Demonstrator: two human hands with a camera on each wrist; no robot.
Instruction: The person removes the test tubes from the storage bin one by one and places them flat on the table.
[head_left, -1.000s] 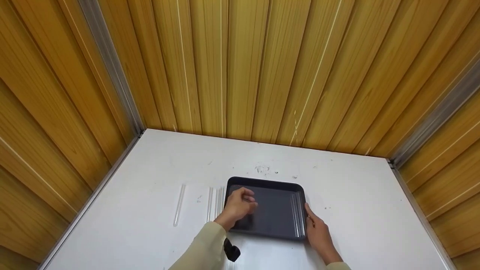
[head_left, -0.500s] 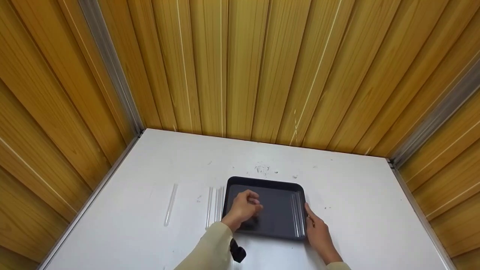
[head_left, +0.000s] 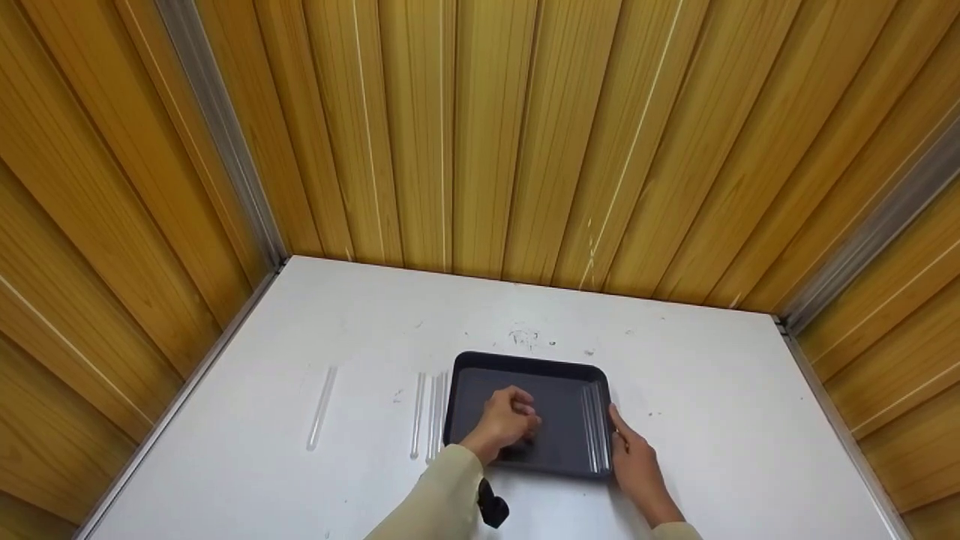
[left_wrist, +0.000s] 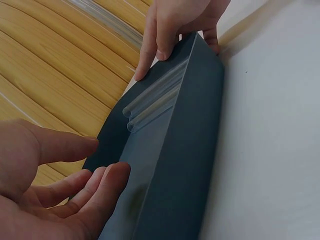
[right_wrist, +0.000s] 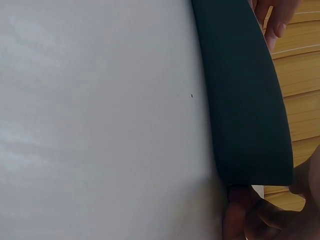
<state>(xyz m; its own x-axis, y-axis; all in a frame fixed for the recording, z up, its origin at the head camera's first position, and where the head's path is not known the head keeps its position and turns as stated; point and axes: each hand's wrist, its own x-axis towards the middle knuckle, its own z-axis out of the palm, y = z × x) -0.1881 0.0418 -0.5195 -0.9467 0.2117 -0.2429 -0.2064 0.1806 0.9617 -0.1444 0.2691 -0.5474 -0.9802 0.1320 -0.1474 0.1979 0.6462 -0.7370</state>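
my left hand [head_left: 508, 420]: above the dark tray [head_left: 551, 386], fingers [left_wrist: 107, 194] loosely bent, thumb held apart from them with a gap between the tips.
my right hand [head_left: 637, 465]: at the tray's right wall, fingers touching it near the rim; whether they clamp it or only rest against it, i cannot tell.
tray: on the white counter [head_left: 720, 427], below my left hand and beside my right.
tubes in the tray [left_wrist: 154, 92]: clear, at least two, lying side by side along the right wall.
tubes on the counter [head_left: 418, 415]: clear, in a bunch just beside the tray's left wall, the exact count hard to see.
lone tube [head_left: 322, 409]: farther left, well apart from the bunch, slightly slanted.
sleeve [head_left: 439, 491]: pale, on my left arm, a black piece [head_left: 493, 504] at the wrist.
panels [head_left: 480, 150]: wood-patterned, round the counter's back and sides.
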